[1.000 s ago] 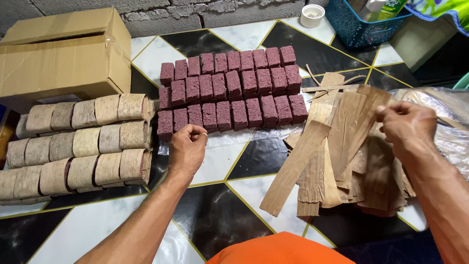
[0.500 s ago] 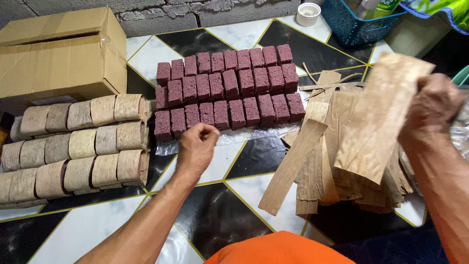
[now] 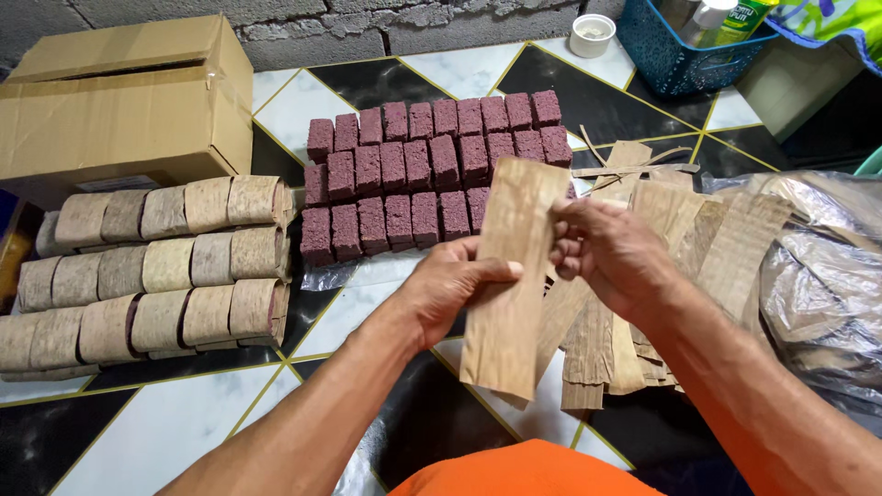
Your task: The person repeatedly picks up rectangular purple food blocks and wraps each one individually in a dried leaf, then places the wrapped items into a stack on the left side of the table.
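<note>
Head view: both hands held one tan dried leaf strip above the tiled counter, the left hand with fingers closed on its left edge, the right hand pinching its upper right edge. Dark red cake blocks lay just beyond, wrapped rolls at left beside a cardboard box, loose leaf strips at right. The step appeared to be readying the strip; a block would need laying on it.
</note>
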